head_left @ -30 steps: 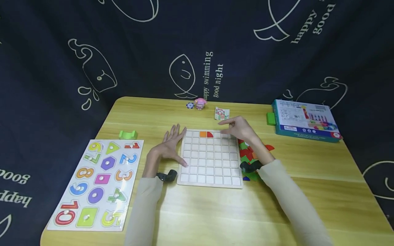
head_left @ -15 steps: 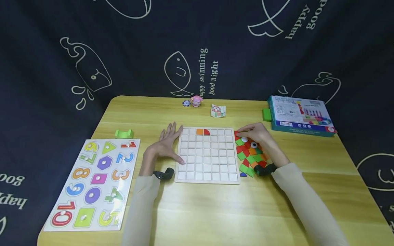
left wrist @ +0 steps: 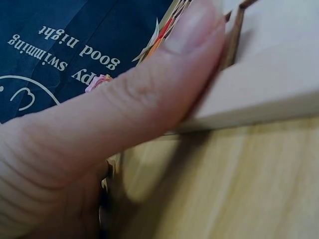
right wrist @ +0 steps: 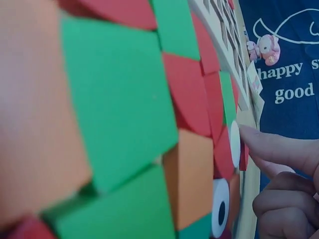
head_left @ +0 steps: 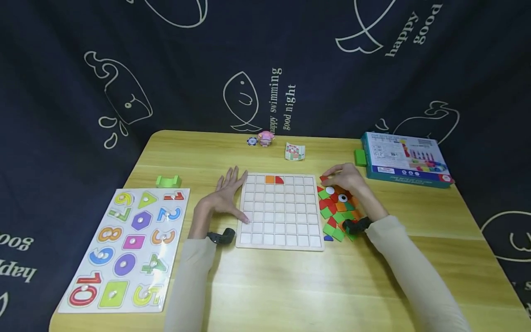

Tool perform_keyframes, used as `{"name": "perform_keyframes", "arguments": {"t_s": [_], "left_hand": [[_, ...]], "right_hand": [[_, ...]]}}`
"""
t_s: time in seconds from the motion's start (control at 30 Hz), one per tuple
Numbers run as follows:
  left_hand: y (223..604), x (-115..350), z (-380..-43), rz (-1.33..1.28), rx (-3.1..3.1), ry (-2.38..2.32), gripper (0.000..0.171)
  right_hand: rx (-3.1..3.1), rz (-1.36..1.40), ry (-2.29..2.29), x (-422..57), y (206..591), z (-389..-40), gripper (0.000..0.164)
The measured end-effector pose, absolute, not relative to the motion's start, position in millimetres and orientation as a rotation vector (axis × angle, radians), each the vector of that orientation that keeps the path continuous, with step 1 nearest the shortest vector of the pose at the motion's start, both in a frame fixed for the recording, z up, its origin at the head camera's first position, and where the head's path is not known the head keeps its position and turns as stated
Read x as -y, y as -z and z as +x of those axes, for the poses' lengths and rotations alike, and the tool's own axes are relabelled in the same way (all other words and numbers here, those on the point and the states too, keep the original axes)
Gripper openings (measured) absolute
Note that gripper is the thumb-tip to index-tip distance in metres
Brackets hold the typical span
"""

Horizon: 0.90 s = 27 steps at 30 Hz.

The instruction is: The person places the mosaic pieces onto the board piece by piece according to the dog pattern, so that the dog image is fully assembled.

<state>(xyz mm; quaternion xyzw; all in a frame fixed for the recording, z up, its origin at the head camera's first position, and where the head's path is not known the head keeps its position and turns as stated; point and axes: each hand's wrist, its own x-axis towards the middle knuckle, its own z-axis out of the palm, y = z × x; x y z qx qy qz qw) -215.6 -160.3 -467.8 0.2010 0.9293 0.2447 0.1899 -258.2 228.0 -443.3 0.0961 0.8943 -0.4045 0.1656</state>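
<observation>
A white grid board (head_left: 280, 214) lies on the table, with an orange square tile (head_left: 270, 180) and a red quarter-circle tile (head_left: 279, 180) side by side in its top row. My left hand (head_left: 221, 198) spreads its fingers along the board's left edge. Its thumb (left wrist: 149, 89) rests on the rim. Right of the board, my right hand (head_left: 347, 179) pinches a small red tile (head_left: 323, 178) between thumb and fingertips. This is at the far end of a heap of red, green and orange tiles (right wrist: 119, 99). Curled fingers partly hide the red tile in the right wrist view.
A number-and-shape puzzle board (head_left: 124, 249) lies at the left, with a green block (head_left: 168, 181) behind it. A pink figurine (head_left: 266, 138), a poker-chip-like disc (head_left: 252, 141) and a patterned card (head_left: 295, 151) sit at the back. A boxed set (head_left: 408, 159) stands back right beside another green block (head_left: 360, 157).
My right hand has moved from the board's top right corner to the tile heap and now pinches a red tile there. My left hand stays at the board's left edge.
</observation>
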Motion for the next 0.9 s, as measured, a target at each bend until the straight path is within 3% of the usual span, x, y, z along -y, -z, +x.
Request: {"name": "perform_keyframes", "arguments": {"t_s": [0.23,0.53,0.9], "left_hand": [[470,165,-213,0.57,-2.596,-0.703,0.152],[468,163,-217,0.548,-2.608,-0.709,0.151],[463,161,-214,0.523,-2.626,-0.678,0.149]], "right_hand": [[-2.581,0.218,1.115,-230,444,-259,0.039],[-2.675,-0.097,0.938,-229,433,-268,0.029],[-2.533,-0.539,1.132,-110,430,-273,0.023]]}}
